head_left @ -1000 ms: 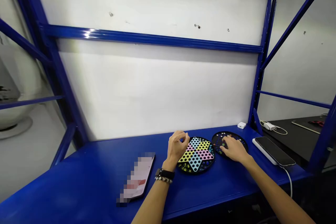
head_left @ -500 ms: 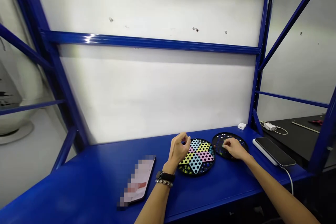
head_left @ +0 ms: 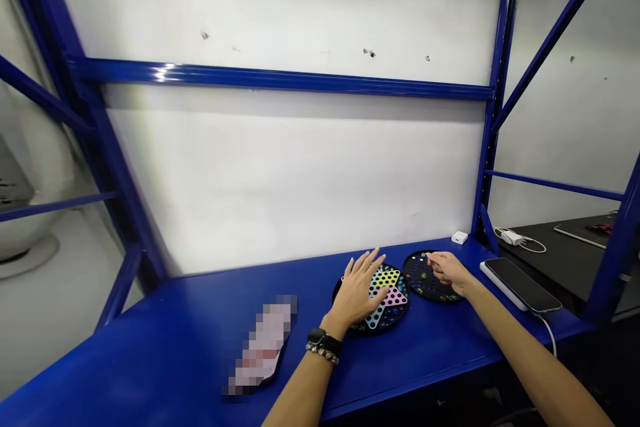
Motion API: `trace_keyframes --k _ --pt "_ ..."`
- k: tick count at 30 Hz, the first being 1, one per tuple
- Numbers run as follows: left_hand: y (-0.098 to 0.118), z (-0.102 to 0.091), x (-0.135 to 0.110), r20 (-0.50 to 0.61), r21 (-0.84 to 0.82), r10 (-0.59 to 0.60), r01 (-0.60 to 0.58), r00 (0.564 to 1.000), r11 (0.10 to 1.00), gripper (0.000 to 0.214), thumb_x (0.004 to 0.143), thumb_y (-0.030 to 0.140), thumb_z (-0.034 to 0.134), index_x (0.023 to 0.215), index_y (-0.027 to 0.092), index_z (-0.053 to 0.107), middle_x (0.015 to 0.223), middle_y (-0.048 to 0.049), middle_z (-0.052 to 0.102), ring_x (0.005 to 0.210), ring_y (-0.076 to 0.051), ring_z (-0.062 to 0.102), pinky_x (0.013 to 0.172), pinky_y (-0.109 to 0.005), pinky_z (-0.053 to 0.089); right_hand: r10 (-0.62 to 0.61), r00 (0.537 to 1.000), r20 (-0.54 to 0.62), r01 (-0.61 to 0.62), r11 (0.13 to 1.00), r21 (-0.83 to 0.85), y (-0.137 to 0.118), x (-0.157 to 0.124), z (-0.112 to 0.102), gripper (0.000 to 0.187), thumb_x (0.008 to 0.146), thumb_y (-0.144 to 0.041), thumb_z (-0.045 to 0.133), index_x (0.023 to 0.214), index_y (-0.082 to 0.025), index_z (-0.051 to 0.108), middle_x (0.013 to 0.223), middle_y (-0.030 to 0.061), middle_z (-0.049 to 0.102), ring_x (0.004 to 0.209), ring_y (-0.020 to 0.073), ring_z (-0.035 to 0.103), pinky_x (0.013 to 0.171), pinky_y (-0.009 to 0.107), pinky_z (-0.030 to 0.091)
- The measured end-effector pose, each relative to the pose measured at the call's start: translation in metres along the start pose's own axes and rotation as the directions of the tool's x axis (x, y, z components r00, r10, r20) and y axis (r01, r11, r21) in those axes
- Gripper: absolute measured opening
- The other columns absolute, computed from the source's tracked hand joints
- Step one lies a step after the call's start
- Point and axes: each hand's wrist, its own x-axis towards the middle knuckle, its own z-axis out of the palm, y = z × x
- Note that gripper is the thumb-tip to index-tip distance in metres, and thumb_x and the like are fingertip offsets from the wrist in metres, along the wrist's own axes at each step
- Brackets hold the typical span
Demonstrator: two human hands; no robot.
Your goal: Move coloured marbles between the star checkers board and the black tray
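A round Chinese checkers board (head_left: pixel 390 278) with a coloured star of holes lies on the blue shelf. Over its left part my left hand (head_left: pixel 357 290) is spread with fingers apart, holding nothing; whether it touches the board I cannot tell. To the right is a round black tray (head_left: pixel 417 285) with small coloured marbles in it. My right hand (head_left: pixel 447 271) is above that tray's right side, fingers pinched together near a small pale marble. What sits between those fingertips is too small to make out.
A phone (head_left: pixel 265 347) with a blurred screen lies at the left on the blue shelf (head_left: pixel 165 347). Another phone (head_left: pixel 523 283) rests on a white box at the right, beside a white cable. A small white adapter (head_left: pixel 459 237) stands near the back right post.
My left hand has gone from a closed curl at the board's left edge to spread fingers over the board. My right hand has shifted slightly up, still pinched.
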Motion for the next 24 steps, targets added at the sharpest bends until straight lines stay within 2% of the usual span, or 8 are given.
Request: trace_keyframes --k 2,4,6,8,12,15,20,24 --pt "0.005 0.0 0.001 0.022 0.013 0.014 -0.014 1.0 1.0 0.066 0.092 0.042 0.056 0.153 0.031 0.033 0.162 -0.004 0.031 0.147 -0.032 0.032 0.121 -0.06 0.022 -0.083 0.996 0.016 0.084 0.97 -0.23 0.001 -0.003 -0.01 0.037 0.087 -0.052 0.051 0.068 -0.02 0.05 0.051 -0.0075 0.032 0.045 0.0079 0.028 0.047 0.024 0.022" --pt "0.007 0.0 0.001 0.037 0.015 0.009 -0.009 0.999 1.0 0.064 0.093 0.041 0.054 0.153 0.032 0.033 0.162 -0.0027 0.03 0.147 -0.031 0.032 0.121 -0.059 0.022 -0.096 0.991 0.095 0.129 0.871 -0.474 0.003 -0.007 -0.021 0.033 0.081 -0.047 0.062 0.066 -0.019 0.055 0.053 -0.0044 0.043 0.051 0.01 0.039 0.051 0.025 0.028" --pt "0.006 0.001 0.001 0.033 0.012 0.003 -0.003 0.999 1.0 0.063 0.093 0.041 0.054 0.152 0.031 0.035 0.162 -0.0027 0.031 0.146 -0.031 0.033 0.121 -0.058 0.023 -0.015 0.98 0.2 0.14 0.765 -0.629 0.006 -0.012 -0.031 0.025 0.076 -0.041 0.069 0.069 -0.018 0.061 0.06 -0.001 0.055 0.059 0.0129 0.049 0.055 0.025 0.032" --pt "0.004 0.002 0.001 0.009 0.005 0.0 0.0 1.0 1.0 0.061 0.092 0.041 0.055 0.15 0.032 0.037 0.161 -0.003 0.034 0.145 -0.031 0.036 0.121 -0.058 0.023 0.068 0.963 0.26 0.144 0.688 -0.712 0.009 -0.019 -0.035 0.02 0.076 -0.038 0.07 0.074 -0.019 0.064 0.069 0.0017 0.063 0.066 0.0157 0.055 0.058 0.026 0.034" --pt "0.002 0.005 0.0 -0.008 -0.024 0.0 0.0 1.0 1.0 0.056 0.091 0.039 0.055 0.145 0.032 0.044 0.158 -0.0033 0.039 0.141 -0.031 0.041 0.12 -0.058 0.027 0.078 0.958 0.274 0.177 0.593 -0.785 0.009 -0.03 -0.03 0.019 0.085 -0.039 0.062 0.081 -0.021 0.063 0.08 0.0039 0.068 0.074 0.0187 0.06 0.062 0.027 0.034" --pt "0.002 0.004 -0.001 -0.003 -0.05 -0.01 0.01 1.0 0.999 0.053 0.091 0.038 0.056 0.142 0.031 0.047 0.156 -0.0043 0.041 0.139 -0.031 0.042 0.119 -0.057 0.029 0.083 0.953 0.293 0.19 0.59 -0.785 0.007 -0.03 -0.023 0.019 0.086 -0.04 0.06 0.083 -0.021 0.063 0.082 0.0033 0.069 0.075 0.0191 0.062 0.063 0.027 0.035" --pt "0.003 0.002 0.0 -0.011 -0.07 -0.037 0.036 0.999 0.997 0.05 0.088 0.034 0.058 0.137 0.029 0.051 0.153 -0.0055 0.045 0.137 -0.031 0.044 0.115 -0.056 0.035 0.115 0.965 0.234 0.118 0.608 -0.785 0.011 -0.015 -0.015 0.032 0.086 -0.053 0.06 0.086 -0.021 0.06 0.086 0.0041 0.071 0.079 0.0206 0.064 0.062 0.027 0.035" --pt "0.003 0.001 0.0 -0.012 -0.068 -0.045 0.044 0.999 0.997 0.047 0.088 0.033 0.058 0.134 0.028 0.053 0.151 -0.0062 0.047 0.136 -0.031 0.045 0.113 -0.056 0.038 0.075 0.963 0.259 0.174 0.559 -0.81 0.013 -0.006 -0.006 0.03 0.088 -0.051 0.057 0.098 -0.022 0.058 0.091 0.0062 0.069 0.085 0.0242 0.064 0.066 0.029 0.037"
